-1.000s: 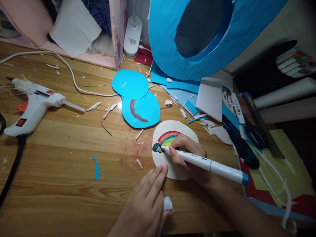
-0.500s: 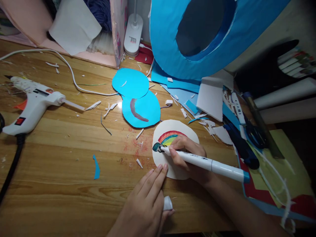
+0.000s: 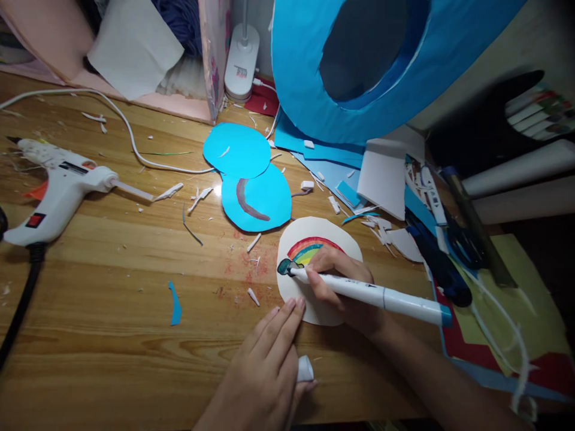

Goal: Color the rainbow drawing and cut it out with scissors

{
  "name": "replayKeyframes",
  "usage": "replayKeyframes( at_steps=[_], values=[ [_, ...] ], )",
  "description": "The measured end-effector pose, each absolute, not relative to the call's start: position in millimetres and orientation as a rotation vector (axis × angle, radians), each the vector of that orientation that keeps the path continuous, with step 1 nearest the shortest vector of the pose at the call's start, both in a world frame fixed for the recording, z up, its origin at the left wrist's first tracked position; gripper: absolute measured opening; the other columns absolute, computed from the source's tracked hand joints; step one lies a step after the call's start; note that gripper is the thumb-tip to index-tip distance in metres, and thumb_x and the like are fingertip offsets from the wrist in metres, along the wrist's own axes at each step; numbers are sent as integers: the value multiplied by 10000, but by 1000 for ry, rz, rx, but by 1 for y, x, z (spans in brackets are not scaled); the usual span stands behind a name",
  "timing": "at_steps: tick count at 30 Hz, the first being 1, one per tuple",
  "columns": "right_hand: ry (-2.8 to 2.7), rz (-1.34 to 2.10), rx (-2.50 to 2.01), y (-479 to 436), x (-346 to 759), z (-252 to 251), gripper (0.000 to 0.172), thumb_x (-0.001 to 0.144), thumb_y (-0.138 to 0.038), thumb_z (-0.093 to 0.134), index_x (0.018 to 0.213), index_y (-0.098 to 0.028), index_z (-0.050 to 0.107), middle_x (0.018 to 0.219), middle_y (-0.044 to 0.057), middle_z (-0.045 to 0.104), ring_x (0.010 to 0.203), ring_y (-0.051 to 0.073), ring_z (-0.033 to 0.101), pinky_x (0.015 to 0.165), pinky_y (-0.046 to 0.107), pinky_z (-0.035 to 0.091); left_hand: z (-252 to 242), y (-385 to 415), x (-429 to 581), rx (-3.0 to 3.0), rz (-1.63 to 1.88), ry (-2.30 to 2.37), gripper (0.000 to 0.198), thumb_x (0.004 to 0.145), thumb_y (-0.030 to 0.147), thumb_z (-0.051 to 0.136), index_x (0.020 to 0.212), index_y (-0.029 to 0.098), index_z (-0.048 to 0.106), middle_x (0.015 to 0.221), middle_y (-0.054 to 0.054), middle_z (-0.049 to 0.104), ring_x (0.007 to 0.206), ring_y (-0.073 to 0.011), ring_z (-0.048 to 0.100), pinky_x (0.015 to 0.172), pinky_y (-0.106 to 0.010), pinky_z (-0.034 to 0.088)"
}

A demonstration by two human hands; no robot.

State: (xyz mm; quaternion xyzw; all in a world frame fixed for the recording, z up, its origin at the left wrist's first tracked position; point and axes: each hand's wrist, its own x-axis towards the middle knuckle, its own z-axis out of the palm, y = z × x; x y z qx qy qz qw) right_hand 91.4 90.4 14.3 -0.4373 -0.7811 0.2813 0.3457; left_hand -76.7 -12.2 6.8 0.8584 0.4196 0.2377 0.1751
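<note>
My right hand (image 3: 345,281) grips a white marker with a blue end (image 3: 381,296). Its tip rests on a dark teal patch at the left end of a rainbow drawn on a cream paper disc (image 3: 294,293). My left hand (image 3: 265,365) lies flat on the wooden desk, with its fingertips pressing the disc's lower edge. A small white cap (image 3: 305,368) is tucked against that hand's thumb. Two blue paper ovals (image 3: 251,179) lie just beyond the disc.
A white glue gun (image 3: 58,185) with a black cord lies at the left. A large blue cardboard ring (image 3: 359,60) stands at the back. Paper scraps litter the desk. Blue scissors (image 3: 440,263), coloured sheets and markers (image 3: 539,114) crowd the right side.
The marker has tilted slightly lower at its rear end while its tip stays on the teal patch. My left hand has not moved.
</note>
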Motion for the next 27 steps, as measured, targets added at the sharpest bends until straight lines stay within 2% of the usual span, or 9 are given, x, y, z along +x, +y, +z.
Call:
replayKeyframes(
  at_steps=[8, 15, 27],
  values=[
    [-2017, 651, -1123, 91, 88, 15, 151, 774, -134, 561, 658, -212, 502, 578, -12, 587, 525, 135, 567, 505, 251, 453, 7, -13, -77, 2440, 666, 1187, 273, 892, 137, 419, 1073, 50, 605, 1389, -170, 485, 1335, -246, 389, 1029, -354, 448],
    [-2001, 712, -1122, 90, 89, 15, 152, 775, -132, 559, 661, -215, 502, 580, -15, 577, 529, 138, 558, 516, 257, 448, 8, -13, -76, 2445, 677, 1201, 283, 919, 160, 394, 1074, 51, 604, 1391, -166, 487, 1335, -240, 389, 1037, -340, 440],
    [-1997, 692, -1150, 88, 89, 11, 171, 780, -146, 555, 649, -213, 468, 579, -22, 556, 520, 126, 532, 511, 249, 429, 7, -14, -76, 2457, 718, 1210, 231, 895, 138, 414, 996, 71, 611, 1389, -171, 488, 1324, -241, 409, 1035, -339, 445]
  ],
)
